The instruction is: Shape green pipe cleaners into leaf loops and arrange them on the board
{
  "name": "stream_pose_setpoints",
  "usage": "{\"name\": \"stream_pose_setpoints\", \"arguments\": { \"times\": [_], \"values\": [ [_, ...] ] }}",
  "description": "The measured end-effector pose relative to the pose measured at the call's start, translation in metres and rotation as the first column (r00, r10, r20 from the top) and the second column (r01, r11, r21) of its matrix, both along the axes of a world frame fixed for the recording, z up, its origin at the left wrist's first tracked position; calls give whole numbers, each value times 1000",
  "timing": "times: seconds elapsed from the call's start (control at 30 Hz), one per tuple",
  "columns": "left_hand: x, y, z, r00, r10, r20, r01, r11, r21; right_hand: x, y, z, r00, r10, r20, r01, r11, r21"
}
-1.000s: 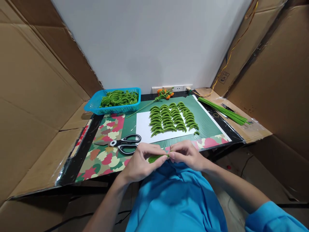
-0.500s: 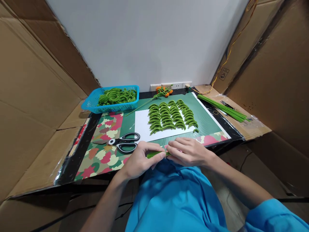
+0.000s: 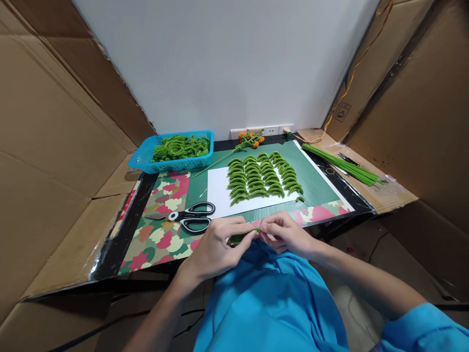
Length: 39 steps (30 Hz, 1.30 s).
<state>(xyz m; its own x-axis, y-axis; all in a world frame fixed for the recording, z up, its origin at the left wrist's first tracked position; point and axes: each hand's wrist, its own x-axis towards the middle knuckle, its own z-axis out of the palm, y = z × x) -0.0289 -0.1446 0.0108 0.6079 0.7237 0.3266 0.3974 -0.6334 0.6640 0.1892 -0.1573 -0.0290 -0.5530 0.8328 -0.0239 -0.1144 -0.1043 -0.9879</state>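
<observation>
A green pipe-cleaner piece (image 3: 237,239) lies under the fingers of my left hand (image 3: 223,244), which is closed on it with thumb and forefinger pinched at its right end. My right hand (image 3: 284,234) meets it there, its thumb and fingertips closed on the green tip; most of the piece is hidden by the fingers. Beyond my hands, several rows of curved green pipe-cleaner pieces (image 3: 256,178) lie on white paper (image 3: 217,195). One small curved piece (image 3: 300,199) sits apart at the lower right. Black-handled scissors (image 3: 186,216) rest left of the paper.
A blue basket (image 3: 144,164) of bent green pieces stands at the back left. An orange-and-green pipe-cleaner flower stem (image 3: 251,139) lies at the back. Straight green pipe cleaners (image 3: 340,164) and dark pliers-like tool (image 3: 347,159) are at the right. Cardboard walls (image 3: 421,112) flank the table.
My right hand's fingers have drawn in to a pinch at the green piece's end, and my left thumb has straightened. The whole view has shifted slightly.
</observation>
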Motion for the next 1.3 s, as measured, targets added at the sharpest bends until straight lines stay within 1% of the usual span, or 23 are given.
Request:
{"name": "stream_pose_setpoints", "arguments": {
  "times": [0.07, 0.13, 0.2, 0.27, 0.3, 0.33, 0.37, 0.43, 0.47, 0.5, 0.53, 0.57, 0.63, 0.7, 0.77, 0.8, 0.87, 0.93, 1.03, 1.13, 1.2, 1.27, 1.3],
  "values": [
    [0, 2, 1, 998, 8, 56, -3, 995, -101, 9, 3, 2, 973, -127, 191, 34, 903, 428],
    [-1, 4, 2, 994, 15, 110, 7, 981, -195, 16, 6, 2, 899, -327, 290, -49, 583, 811],
    [-1, 6, 3, 990, 16, 144, 22, 966, -256, 21, 11, 0, 838, -461, 292, -201, 236, 951],
    [-2, 6, 2, 988, 5, 156, 41, 956, -291, 21, 14, -2, 820, -504, 269, -279, 59, 959],
    [-2, 6, 2, 988, -5, 156, 52, 954, -296, 20, 15, -3, 829, -494, 262, -270, 57, 961],
    [-2, 6, 1, 988, -17, 154, 61, 956, -286, 18, 14, -3, 849, -464, 254, -227, 114, 967],
    [-3, 6, 0, 988, -26, 153, 65, 964, -256, 16, 12, -3, 874, -420, 244, -155, 235, 960],
    [-4, 5, -1, 986, -46, 160, 64, 992, -111, 10, 8, 0, 936, -292, 198, 24, 612, 791],
    [-4, 5, -2, 986, -63, 157, 62, 998, 9, 7, 6, 2, 964, -215, 158, 81, 800, 595],
    [-5, 4, -3, 987, -86, 139, 65, 987, 148, 5, 4, 4, 985, -140, 104, 95, 930, 355],
    [-5, 4, -3, 988, -110, 106, 76, 955, 285, 4, 3, 7, 996, -75, 50, 69, 990, 125],
    [-6, 4, -3, 990, -129, 62, 94, 912, 400, 4, 2, 11, 1000, -25, 2, 25, 998, -53],
    [-5, 3, -3, 990, -140, -12, 126, 853, 506, 5, 2, 16, 999, 30, -41, -37, 981, -190],
    [-4, 2, -3, 992, -122, 19, 100, 885, 454, 8, 2, 20, 1000, 7, 14, -6, 998, -56],
    [-1, -1, -3, 990, -71, 120, 31, 952, 306, 12, 2, 20, 983, -129, 133, 83, 949, 304],
    [1, -2, -2, 985, -37, 167, 0, 977, 215, 13, 1, 19, 957, -227, 180, 101, 845, 525],
    [3, -5, -1, 976, 20, 215, -28, 999, 34, 16, 2, 16, 888, -411, 205, 33, 504, 863],
    [4, -6, 1, 974, 51, 223, -20, 990, -137, 19, 4, 13, 841, -512, 176, -85, 198, 977],
    [2, -6, 4, 973, 45, 226, 45, 924, -380, 21, 9, 11, 820, -554, 142, -168, 4, 986],
    [-1, -4, 5, 972, 10, 235, 124, 829, -546, 21, 11, 13, 834, -536, 131, -174, -31, 984],
    [-1, -3, 5, 974, 0, 226, 123, 839, -530, 20, 10, 12, 858, -490, 153, -161, 27, 987],
    [0, -4, 4, 980, -1, 200, 80, 918, -388, 18, 7, 11, 899, -398, 183, -107, 207, 973],
    [1, -5, 4, 982, -9, 187, 61, 960, -274, 17, 5, 10, 921, -339, 194, -60, 367, 928]
  ]
}}
